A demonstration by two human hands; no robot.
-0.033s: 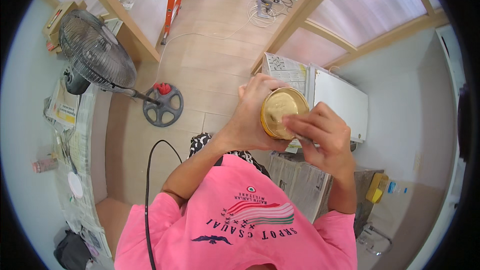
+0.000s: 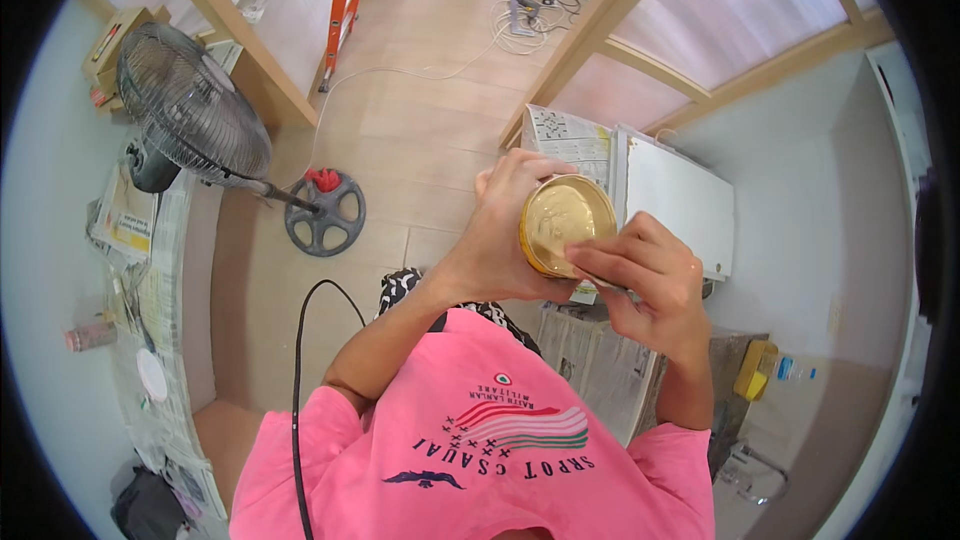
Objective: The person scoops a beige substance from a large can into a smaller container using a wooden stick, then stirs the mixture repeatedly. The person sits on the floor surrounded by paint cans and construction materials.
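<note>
1 tin of tan paste sat clasped in the left hand as I watched; the right hand pinched a thin tool at its rim.

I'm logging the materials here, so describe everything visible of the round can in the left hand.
The can is round and open-topped, with a yellow outer wall and a thin, metallic-looking rim. Inside is creamy tan paste, its surface marked by ridges. The left hand grips its side, holding it up in front of the pink shirt, mouth upward. The right hand reaches over the rim at lower right; whether its fingers touch the paste is unclear.
</note>
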